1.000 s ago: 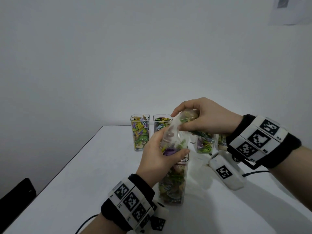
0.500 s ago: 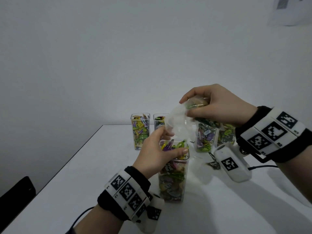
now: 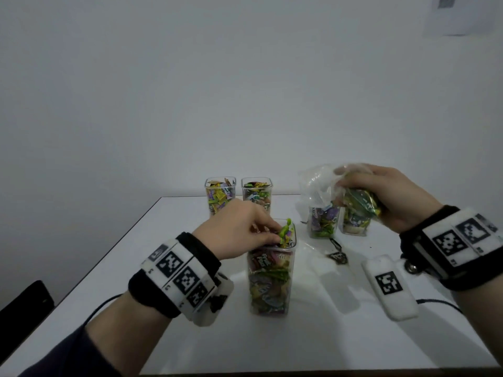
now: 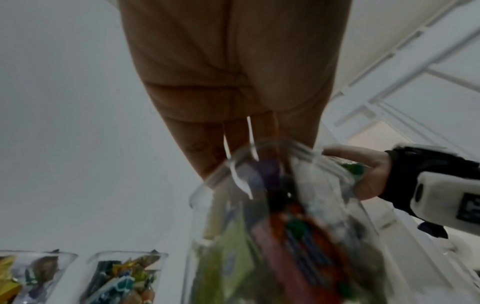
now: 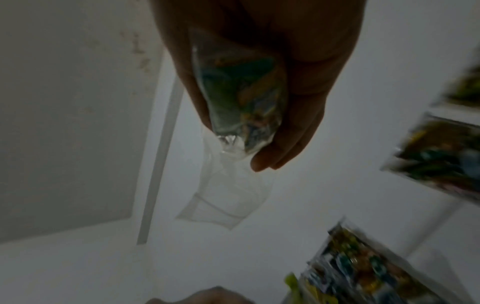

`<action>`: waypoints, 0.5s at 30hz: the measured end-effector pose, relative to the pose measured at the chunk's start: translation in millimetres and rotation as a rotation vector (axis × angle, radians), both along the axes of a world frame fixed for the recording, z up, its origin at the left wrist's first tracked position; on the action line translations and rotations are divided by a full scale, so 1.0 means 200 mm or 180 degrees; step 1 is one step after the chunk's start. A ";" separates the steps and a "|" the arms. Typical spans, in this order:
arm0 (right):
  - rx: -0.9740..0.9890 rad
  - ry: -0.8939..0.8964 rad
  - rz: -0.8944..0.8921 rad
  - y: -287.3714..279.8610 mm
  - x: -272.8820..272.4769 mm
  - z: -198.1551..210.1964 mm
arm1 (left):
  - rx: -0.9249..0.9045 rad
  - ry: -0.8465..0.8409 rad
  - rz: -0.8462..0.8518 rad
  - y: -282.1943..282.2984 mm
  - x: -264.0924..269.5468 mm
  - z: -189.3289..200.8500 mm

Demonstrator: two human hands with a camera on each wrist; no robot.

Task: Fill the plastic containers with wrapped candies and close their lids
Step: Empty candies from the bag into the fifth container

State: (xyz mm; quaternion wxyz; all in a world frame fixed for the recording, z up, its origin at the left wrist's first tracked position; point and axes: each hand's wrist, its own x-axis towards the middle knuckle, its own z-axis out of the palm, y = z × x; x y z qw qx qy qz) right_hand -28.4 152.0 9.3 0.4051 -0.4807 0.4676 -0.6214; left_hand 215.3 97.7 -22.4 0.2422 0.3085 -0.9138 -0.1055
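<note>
Room: plain pale grey wall [image 3: 245, 91], with a sheet of paper [image 3: 460, 14] pinned at its top right and cut off by the frame edge. White rectangular tabletop [image 3: 313, 336] under both your hands; a dark chair back [image 3: 21, 314] shows at its near left corner.

Your right hand [image 3: 386, 197] is raised, its fingers curled round a crumpled clear plastic bag of wrapped candies [image 3: 340, 191]; the empty mouth of the bag hangs loose beyond your fingertips in the right wrist view.

Your left hand [image 3: 239, 229] is on top of the tall clear square plastic container full of wrapped candies [image 3: 270, 278], fingers bent down among the sweets at its open rim. You cannot tell whether they pinch a candy; the left wrist view is blurred there.

Four more clear plastic containers of candies stand beyond your fingers: two [image 3: 220, 195] past your left hand, two [image 3: 324, 221] below your right hand, partly hidden by the bag. None shows a lid.

A small dark wrapper scrap [image 3: 339, 255] lies between your hands.
</note>
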 end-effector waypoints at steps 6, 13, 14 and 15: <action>0.0442 -0.1262 0.0281 -0.06 -0.01 -0.27 | 0.0171 0.0042 -0.0048 -0.01 -0.02 0.03; 0.0999 -0.1997 0.0095 -0.17 0.01 -0.50 | 0.0068 -0.0490 0.0315 -0.04 0.03 0.04; 0.1050 -0.2116 0.0124 -0.19 0.02 -0.52 | 0.0086 -0.0501 0.0343 -0.04 0.03 0.03; 0.1107 -0.2237 0.0170 -0.20 0.03 -0.53 | 0.0134 -0.0375 0.0328 -0.04 0.04 0.02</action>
